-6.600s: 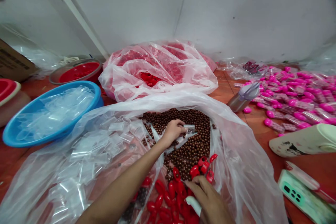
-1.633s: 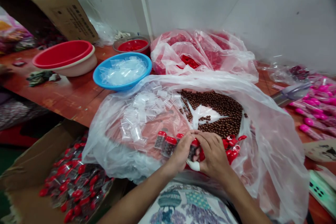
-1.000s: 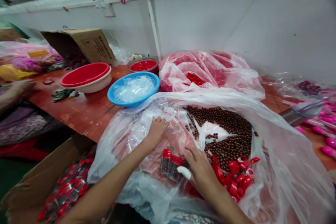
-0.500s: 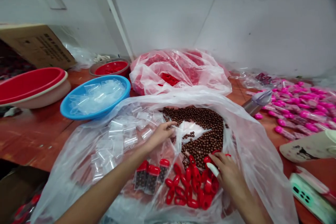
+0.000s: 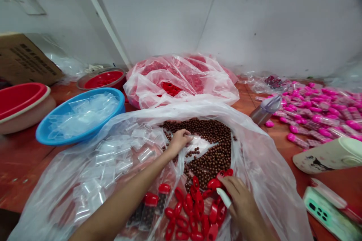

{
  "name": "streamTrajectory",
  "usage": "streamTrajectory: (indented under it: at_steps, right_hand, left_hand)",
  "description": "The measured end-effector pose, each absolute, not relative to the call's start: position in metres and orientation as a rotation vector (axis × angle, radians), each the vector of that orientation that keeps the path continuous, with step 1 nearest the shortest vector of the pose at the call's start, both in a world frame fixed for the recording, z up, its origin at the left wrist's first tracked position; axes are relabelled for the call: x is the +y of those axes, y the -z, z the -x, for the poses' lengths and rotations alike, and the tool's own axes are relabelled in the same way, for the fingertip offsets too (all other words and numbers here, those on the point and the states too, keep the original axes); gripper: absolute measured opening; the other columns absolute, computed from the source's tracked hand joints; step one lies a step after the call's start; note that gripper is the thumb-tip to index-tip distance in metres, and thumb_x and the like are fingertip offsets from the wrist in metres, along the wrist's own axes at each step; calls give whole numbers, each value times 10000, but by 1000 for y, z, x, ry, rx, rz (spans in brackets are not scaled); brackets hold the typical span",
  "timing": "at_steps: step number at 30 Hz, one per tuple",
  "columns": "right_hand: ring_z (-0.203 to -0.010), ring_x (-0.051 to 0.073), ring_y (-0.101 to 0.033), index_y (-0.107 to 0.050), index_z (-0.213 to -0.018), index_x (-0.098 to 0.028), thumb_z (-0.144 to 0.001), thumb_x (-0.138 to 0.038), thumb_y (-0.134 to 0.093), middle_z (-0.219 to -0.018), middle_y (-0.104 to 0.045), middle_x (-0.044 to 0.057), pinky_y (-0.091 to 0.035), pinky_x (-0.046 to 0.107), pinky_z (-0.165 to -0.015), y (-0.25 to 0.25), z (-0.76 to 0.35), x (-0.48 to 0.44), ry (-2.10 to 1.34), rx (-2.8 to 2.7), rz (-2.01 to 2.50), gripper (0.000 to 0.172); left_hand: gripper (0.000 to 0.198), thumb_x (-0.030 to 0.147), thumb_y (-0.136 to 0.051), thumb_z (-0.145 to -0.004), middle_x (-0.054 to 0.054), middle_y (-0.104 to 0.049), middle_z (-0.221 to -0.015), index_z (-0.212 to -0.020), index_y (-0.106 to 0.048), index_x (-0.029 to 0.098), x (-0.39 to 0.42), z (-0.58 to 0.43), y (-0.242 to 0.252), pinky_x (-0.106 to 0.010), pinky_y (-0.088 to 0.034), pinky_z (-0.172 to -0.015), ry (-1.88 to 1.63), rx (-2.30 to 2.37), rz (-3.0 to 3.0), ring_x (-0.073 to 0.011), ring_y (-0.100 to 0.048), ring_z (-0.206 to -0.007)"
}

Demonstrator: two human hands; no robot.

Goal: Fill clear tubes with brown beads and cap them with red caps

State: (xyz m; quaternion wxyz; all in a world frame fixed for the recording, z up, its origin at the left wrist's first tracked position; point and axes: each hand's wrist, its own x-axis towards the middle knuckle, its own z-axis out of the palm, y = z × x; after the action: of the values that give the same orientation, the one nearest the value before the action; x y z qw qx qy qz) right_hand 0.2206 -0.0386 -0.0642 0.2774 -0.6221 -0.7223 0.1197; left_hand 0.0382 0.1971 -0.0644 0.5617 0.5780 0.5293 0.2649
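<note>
Reaching into the brown beads (image 5: pixel 215 147), the left hand (image 5: pixel 178 141) pinches a clear tube (image 5: pixel 195 138) at the pile's near edge, having come over from the empty tubes (image 5: pixel 118 150) left of the pile. The right hand (image 5: pixel 240 203), fingers curled loosely, now touches the red caps (image 5: pixel 198 211) below the beads, with 3 capped tubes (image 5: pixel 149 207) left of them, so another fill looks underway.

Two bare forearms are seen entering from the bottom edge of the frame, with no sleeves, watch or bracelets shown on either. The left hand (image 5: pixel 179 141) is left uncovered, its fingers bare. On the right hand (image 5: pixel 240 205), at lower centre-right, a white finger cot (image 5: pixel 224 197) is worn over one finger; the other fingers are bare.
</note>
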Motion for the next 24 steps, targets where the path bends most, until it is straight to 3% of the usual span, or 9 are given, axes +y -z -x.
streamTrajectory:
  at_steps: [6,16,24]
  right_hand:
    - [-1001,228,-554,-420,-1334,-276,-643,20,-404,-1128,-580,82,-492,370,-833,68,-218,-36,-403,-2081,1641,752]
    - [-1065,225,-517,-445,-1318,-253,-602,37,-381,-1170,-543,93,-456,374,-894,63,-211,-38,-432,-1978,1722,775]
    - [-1110,224,-488,-465,-1296,-231,-481,28,-354,-1200,-521,84,-437,395,-922,63,-213,-36,-414,-1943,1686,862]
  left_hand:
    - [175,173,-684,-653,31,-574,-550,-801,-599,136,195,-80,71,-211,-447,-452,-616,1247,-1327,-106,-548,-442]
    - [244,173,-729,-619,15,-606,-624,-827,-609,129,190,-109,66,-205,-470,-483,-636,1113,-1185,-107,-579,-517]
    - [269,190,-761,-611,11,-600,-632,-804,-589,118,178,-97,59,-226,-519,-526,-609,935,-1010,-94,-588,-538]
